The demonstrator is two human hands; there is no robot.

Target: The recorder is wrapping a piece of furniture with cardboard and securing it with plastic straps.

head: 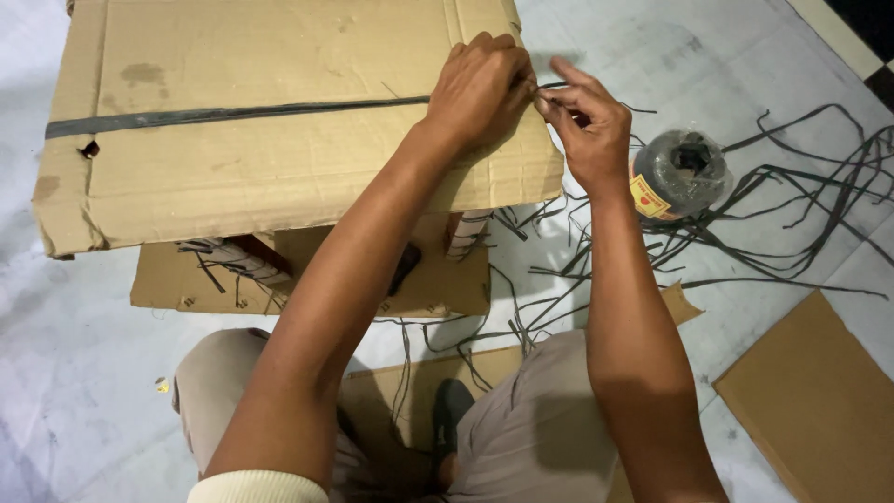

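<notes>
A large cardboard sheet fills the upper left of the view, lying across something wrapped beneath it, with a second cardboard piece showing under its lower edge. A dark strap runs along the sheet's top face from the left edge, near a small torn hole, all the way to the right edge. Its long axis is left to right, almost level, rising slightly toward the right.

The strap's right end is where both hands meet. The left hand rests knuckles-up on the sheet's right edge, its fingers curled down and pinched on the strap where it reaches the corner. The right hand sits just beside it, off the edge of the sheet, thumb and forefinger closed on a thin dark strand that continues from the same point. The two hands are nearly touching at the fingertips, so the strap end lies between them, with the left hand over the cardboard and the right hand out over the floor. Whether the two pieces are being knotted or only held taut cannot be told.

Just right of the right hand, a roll of dark strapping in clear wrap stands on the pale floor. Loose strap offcuts spread in a tangle from it toward the right and back under the sheet. A flat cardboard panel lies at the lower right. The person's knees in light trousers show at the bottom.
</notes>
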